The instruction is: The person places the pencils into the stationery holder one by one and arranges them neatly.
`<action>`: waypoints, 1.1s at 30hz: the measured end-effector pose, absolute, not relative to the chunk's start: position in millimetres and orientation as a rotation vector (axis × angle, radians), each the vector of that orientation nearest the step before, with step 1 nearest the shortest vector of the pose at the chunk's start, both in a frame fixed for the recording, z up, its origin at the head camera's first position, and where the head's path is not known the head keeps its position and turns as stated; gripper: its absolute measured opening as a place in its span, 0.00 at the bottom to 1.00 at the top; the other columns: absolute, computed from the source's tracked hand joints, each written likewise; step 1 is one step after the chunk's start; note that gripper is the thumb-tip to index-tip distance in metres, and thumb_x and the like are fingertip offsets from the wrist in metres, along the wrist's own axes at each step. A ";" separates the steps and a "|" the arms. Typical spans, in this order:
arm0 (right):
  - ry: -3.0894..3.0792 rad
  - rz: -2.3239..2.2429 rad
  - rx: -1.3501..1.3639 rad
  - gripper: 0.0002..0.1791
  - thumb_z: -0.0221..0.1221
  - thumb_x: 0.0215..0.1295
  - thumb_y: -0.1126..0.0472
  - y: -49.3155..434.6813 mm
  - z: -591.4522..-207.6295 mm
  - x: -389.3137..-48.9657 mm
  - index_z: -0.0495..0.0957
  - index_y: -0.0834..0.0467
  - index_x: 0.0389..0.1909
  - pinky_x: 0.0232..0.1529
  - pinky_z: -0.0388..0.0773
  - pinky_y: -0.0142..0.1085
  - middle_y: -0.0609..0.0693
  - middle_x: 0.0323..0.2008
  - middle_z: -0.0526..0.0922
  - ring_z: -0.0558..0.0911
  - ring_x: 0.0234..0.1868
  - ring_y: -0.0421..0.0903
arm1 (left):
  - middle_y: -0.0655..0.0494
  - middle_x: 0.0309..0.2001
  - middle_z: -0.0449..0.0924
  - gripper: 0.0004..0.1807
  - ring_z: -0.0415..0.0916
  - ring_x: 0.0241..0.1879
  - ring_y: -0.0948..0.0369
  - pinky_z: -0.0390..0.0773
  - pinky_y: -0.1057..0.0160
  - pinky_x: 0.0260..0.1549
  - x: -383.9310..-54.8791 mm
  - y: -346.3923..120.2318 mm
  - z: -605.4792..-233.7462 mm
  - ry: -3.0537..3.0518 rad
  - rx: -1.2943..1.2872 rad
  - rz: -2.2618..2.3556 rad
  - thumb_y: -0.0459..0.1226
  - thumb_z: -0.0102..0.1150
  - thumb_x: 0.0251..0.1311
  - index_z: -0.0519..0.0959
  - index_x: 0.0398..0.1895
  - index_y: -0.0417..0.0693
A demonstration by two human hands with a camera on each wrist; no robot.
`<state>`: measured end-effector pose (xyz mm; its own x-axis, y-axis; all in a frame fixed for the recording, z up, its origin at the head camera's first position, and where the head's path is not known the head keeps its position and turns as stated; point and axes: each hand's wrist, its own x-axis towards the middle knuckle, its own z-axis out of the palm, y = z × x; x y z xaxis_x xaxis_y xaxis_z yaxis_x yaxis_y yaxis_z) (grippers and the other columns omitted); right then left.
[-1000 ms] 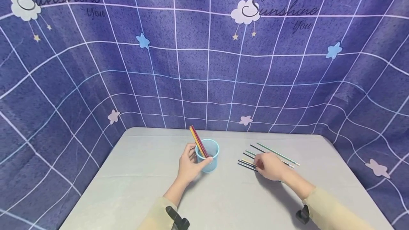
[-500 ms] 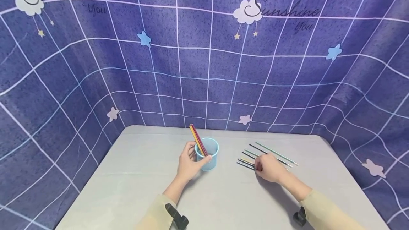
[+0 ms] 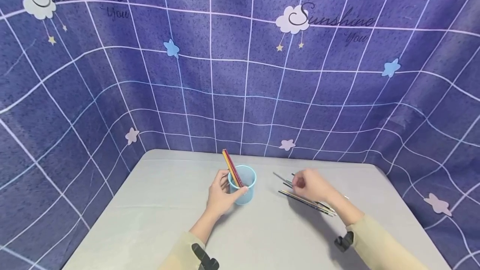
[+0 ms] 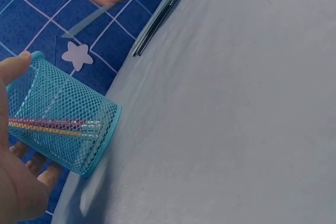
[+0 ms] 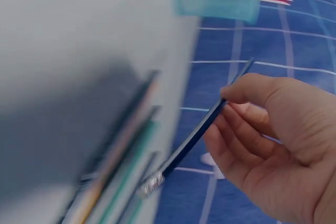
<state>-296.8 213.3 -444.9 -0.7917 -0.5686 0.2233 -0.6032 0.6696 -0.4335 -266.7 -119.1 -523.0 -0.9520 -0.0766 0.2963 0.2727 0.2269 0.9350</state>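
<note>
While the light-blue cylindrical mesh cup [image 4: 73, 103] is gripped by the left hand [image 3: 218, 199], a slim dark-blue, silver-ended stick [image 5: 193, 136] is pinched in the right hand [image 5: 286, 135]. The pick-up step seems reached; carriage leftward from that hand appears called for.

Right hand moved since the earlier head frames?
Yes: the right hand has shifted up and slightly left in the head view, closer to the middle pale star.

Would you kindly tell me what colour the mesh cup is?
The mesh cup is turquoise, seen best in the left wrist view.
</note>
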 end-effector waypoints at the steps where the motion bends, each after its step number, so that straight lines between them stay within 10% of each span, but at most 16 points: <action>1: -2.780 0.805 0.984 0.05 0.67 0.57 0.70 209.7 -438.7 -300.2 0.84 0.57 0.30 0.30 0.82 0.27 0.41 0.23 0.84 0.76 0.25 0.29 | 0.48 0.59 0.88 0.37 0.84 0.64 0.46 0.81 0.44 0.70 -265.7 -120.1 -522.9 -2.223 -0.184 -1.781 0.44 0.86 0.50 0.75 0.61 0.51; 17: -2.425 1.293 0.849 0.04 0.65 0.68 0.68 119.6 -367.3 -317.7 0.81 0.59 0.41 0.52 0.93 0.47 0.53 0.36 0.89 0.88 0.40 0.47 | 0.46 0.61 0.87 0.37 0.84 0.65 0.45 0.80 0.43 0.70 -264.2 -121.1 -521.9 -2.210 -0.180 -1.792 0.43 0.86 0.50 0.76 0.62 0.52; 33: -2.519 1.073 1.031 0.04 0.69 0.68 0.65 64.7 -408.2 -330.6 0.83 0.58 0.39 0.40 0.92 0.31 0.51 0.35 0.91 0.91 0.36 0.45 | 0.45 0.60 0.88 0.37 0.85 0.63 0.45 0.81 0.42 0.69 -263.9 -119.7 -522.1 -2.184 -0.190 -1.829 0.41 0.86 0.50 0.75 0.62 0.50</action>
<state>-330.6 64.7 -408.2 -0.7311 -0.5214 0.4401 -0.6786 0.4886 -0.5485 -263.9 -119.7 -522.1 -0.9506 -0.0813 0.2997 0.2807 0.1876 0.9413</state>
